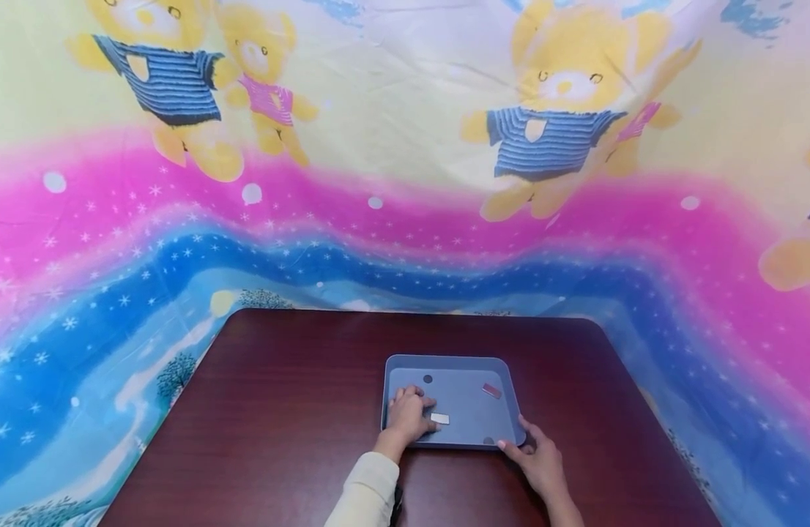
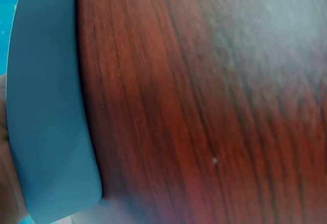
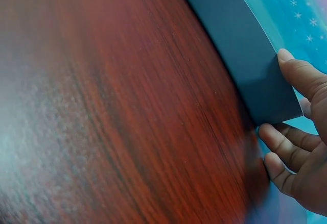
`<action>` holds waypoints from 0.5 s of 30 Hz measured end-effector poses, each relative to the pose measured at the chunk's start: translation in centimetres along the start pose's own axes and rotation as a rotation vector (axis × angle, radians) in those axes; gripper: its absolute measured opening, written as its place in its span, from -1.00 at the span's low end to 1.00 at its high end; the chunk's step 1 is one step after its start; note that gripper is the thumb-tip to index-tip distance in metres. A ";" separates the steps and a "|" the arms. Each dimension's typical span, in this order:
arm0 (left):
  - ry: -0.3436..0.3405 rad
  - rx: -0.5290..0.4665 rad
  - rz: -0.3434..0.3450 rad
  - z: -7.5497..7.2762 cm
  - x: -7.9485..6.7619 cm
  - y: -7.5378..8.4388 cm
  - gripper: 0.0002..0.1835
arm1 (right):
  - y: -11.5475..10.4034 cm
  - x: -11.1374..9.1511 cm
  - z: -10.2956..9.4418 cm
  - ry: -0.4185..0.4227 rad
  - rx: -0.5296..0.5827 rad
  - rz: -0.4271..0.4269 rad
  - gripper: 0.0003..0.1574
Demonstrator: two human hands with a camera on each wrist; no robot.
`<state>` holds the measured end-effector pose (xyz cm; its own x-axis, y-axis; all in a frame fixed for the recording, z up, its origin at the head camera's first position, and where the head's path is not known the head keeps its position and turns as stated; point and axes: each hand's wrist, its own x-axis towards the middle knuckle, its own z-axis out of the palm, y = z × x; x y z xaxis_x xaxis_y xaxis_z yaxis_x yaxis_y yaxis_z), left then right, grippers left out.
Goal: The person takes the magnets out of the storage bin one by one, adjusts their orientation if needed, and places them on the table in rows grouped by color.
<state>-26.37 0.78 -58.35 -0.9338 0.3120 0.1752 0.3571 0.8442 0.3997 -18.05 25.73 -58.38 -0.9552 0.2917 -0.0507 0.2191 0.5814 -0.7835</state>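
Observation:
A shallow grey-blue tray (image 1: 464, 444) lies on the dark wooden table. My left hand (image 1: 407, 414) reaches inside it at the left with fingers spread. Right beside its thumb is a small white rectangular piece (image 1: 440, 419). My right hand (image 1: 540, 457) holds the tray's front right corner. In the right wrist view, the right thumb (image 3: 294, 66) lies at the tray's rim and the other fingers curl near its lower corner. A small reddish rectangular piece (image 1: 491, 391) sits in the tray's right part. In the left wrist view, the tray wall (image 2: 51, 101) mostly hides the left hand.
Two dark round spots show in the tray, one at the back left (image 1: 428, 379) and one at the front right (image 1: 488, 440). The reddish-brown table (image 1: 299, 388) spreads around the tray. Behind it hangs a colourful cloth (image 1: 379, 146) printed with bears.

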 end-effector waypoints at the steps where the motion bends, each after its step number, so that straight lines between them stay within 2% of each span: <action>1: -0.003 0.005 0.001 0.0 0.0 0.0 -0.55 | 0.0 0.0 0.0 0.002 0.003 0.001 0.00; 3: -0.015 0.029 0.010 -0.1 0.2 0.1 -0.52 | 0.0 0.1 0.0 0.006 0.007 -0.005 0.01; 6: -0.008 0.046 0.041 -0.1 0.3 0.1 -0.67 | 0.1 0.1 0.0 0.009 0.010 -0.013 0.02; 10: 0.009 0.073 0.117 0.1 0.4 0.0 -0.83 | 0.1 0.1 0.1 -0.001 0.016 -0.001 0.00; 15: 0.026 0.133 0.212 0.6 0.5 -0.2 -0.85 | 0.4 0.1 0.2 0.006 0.012 -0.005 -0.02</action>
<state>-26.96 1.04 -58.84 -0.8366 0.4786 0.2667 0.5374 0.8113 0.2300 -18.07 25.81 -58.83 -0.9551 0.2933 -0.0425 0.2115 0.5741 -0.7910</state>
